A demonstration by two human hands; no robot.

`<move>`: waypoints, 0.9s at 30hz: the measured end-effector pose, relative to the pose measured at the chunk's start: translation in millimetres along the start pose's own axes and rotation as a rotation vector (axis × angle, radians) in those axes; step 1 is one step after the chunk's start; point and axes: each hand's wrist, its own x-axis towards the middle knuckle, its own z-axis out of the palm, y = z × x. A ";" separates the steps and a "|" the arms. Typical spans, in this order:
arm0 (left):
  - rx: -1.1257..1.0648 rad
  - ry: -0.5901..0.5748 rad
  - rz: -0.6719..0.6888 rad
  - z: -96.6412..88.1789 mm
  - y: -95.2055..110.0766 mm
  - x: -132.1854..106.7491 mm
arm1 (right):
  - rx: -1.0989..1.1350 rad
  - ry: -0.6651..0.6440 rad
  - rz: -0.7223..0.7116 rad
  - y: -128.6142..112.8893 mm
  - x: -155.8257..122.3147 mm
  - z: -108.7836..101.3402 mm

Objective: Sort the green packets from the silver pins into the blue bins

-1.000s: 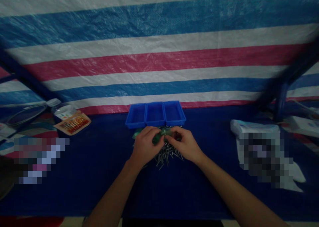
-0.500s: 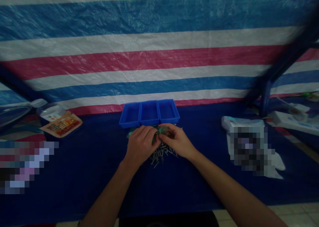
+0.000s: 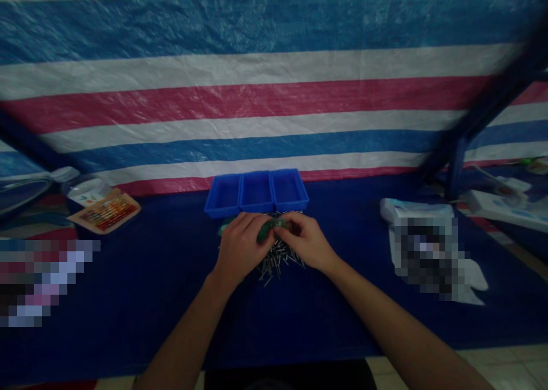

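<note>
My left hand (image 3: 240, 247) and my right hand (image 3: 305, 241) meet above a loose pile of small metal nails or pins (image 3: 278, 269) lying on a dark blue cover (image 3: 128, 327). Between them is a green object (image 3: 268, 230), perhaps soft plastic or rubber. My left fingers wrap it, and my right fingertips pinch its other end. Its exact shape is partly hidden by my fingers. Just behind my hands stands a blue plastic tray with three compartments (image 3: 257, 193).
A striped tarp (image 3: 257, 99) forms the back wall, and a dark frame post (image 3: 456, 167) stands at right. On the left lie a bottle (image 3: 83, 191) and a small card (image 3: 105, 212). A white cloth (image 3: 417, 210) and a white box (image 3: 496, 208) are on the right.
The view has shifted slightly, so the scene sits further left than a second ago. My hands remain together on the green object, which now looks more bunched under my left fingers.
</note>
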 end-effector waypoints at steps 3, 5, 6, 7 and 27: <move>-0.166 -0.084 -0.063 0.9 -5.5 -0.7 | -0.030 -0.008 -0.034 -2.0 -0.7 0.2; -0.208 -0.119 -0.079 -0.4 -8.0 -0.6 | -0.056 -0.022 -0.060 -3.0 -0.8 0.5; -0.228 -0.133 -0.090 -1.5 -8.5 -0.4 | -0.070 -0.027 -0.070 -3.4 -0.7 0.6; -0.247 -0.144 -0.102 -2.7 -8.4 0.0 | -0.082 -0.029 -0.075 -3.9 -0.6 0.6; -0.869 -0.248 -0.526 -2.7 -7.5 1.5 | 0.256 -0.168 0.070 -7.1 2.9 -7.1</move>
